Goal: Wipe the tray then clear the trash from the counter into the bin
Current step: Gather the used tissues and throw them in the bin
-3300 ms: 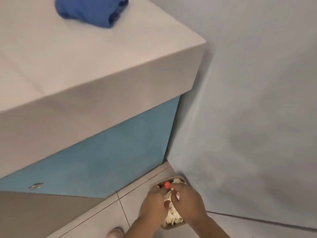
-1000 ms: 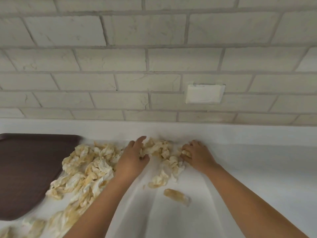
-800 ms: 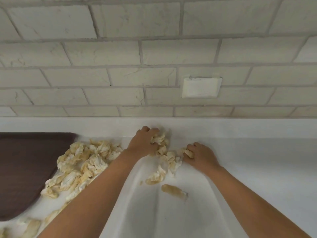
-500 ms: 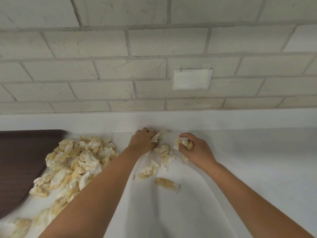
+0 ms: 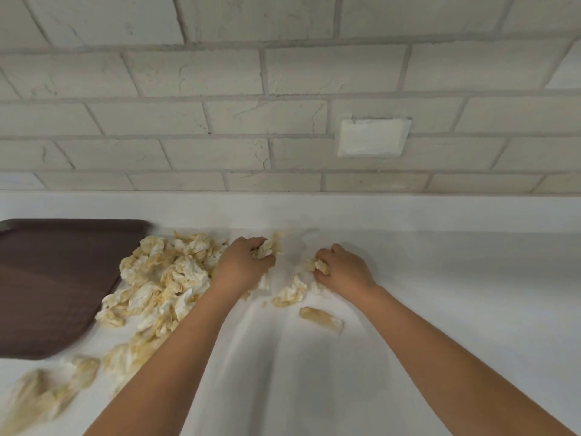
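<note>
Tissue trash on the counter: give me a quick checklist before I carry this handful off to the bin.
1. Left hand grips a tissue wad: ok.
2. Right hand grips a second wad: ok.
3. Scraps between the hands gathered: not ok; a stray piece and a crumpled scrap lie loose on the counter.
4. Big pile beside the tray cleared: not ok.
5. Tray wiped clean: cannot tell.
6. Bin within reach: cannot tell, out of view.
</note>
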Demonstrator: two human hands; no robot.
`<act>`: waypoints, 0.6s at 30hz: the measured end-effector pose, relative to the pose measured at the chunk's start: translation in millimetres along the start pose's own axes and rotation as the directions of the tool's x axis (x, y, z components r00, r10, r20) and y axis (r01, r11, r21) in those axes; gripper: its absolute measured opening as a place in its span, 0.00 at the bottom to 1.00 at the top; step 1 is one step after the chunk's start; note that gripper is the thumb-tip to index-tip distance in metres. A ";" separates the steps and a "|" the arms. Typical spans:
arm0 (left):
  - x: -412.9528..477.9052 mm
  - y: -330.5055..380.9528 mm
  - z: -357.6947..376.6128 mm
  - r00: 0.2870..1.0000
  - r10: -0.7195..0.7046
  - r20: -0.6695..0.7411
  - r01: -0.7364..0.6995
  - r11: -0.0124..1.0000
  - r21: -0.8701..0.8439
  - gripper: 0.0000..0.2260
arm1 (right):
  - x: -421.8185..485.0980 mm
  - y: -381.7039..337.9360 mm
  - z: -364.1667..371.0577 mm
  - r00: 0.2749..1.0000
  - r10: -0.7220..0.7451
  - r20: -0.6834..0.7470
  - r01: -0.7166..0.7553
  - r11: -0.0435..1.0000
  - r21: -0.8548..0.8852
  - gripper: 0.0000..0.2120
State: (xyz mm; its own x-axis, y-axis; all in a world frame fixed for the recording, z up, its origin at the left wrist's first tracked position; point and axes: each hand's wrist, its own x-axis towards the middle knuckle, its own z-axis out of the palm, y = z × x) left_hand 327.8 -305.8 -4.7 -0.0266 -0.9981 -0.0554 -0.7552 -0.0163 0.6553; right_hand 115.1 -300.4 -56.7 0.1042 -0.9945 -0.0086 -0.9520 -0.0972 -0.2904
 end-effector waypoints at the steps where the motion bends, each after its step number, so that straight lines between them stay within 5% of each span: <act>1: -6.3 0.3 -2.7 1.000 -0.021 -0.008 0.020 0.998 -0.062 0.22 | -2.7 0.8 -2.6 1.000 0.014 0.002 -0.014 1.000 0.027 0.17; 5: -38.6 12.6 -11.1 1.000 -0.005 -0.026 -0.003 0.957 -0.289 0.11 | -28.0 7.5 -22.2 0.977 0.187 -0.098 -0.131 0.902 0.412 0.09; 9: -79.7 41.5 -13.7 0.999 0.038 0.024 -0.018 0.834 -0.551 0.08 | -82.9 7.8 -51.5 0.898 0.439 -0.028 -0.184 0.432 0.883 0.05; 14: -121.8 85.8 6.4 0.974 0.098 0.205 0.082 0.691 -0.718 0.06 | -168.0 16.3 -76.2 0.809 0.559 0.181 -0.173 -0.069 0.983 0.03; 18: -160.4 122.8 37.0 0.915 0.186 0.359 0.149 0.670 -0.727 0.07 | -238.2 35.7 -83.3 0.797 0.555 0.236 -0.058 -0.319 0.946 0.04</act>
State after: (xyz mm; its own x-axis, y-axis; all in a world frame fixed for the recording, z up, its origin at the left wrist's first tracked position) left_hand 215.1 -145.5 56.7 -0.3999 -0.8947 -0.1989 -0.0339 -0.2024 0.9787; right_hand 32.3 -70.1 14.8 -0.3776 -0.8380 -0.3939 0.5702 0.1248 -0.8120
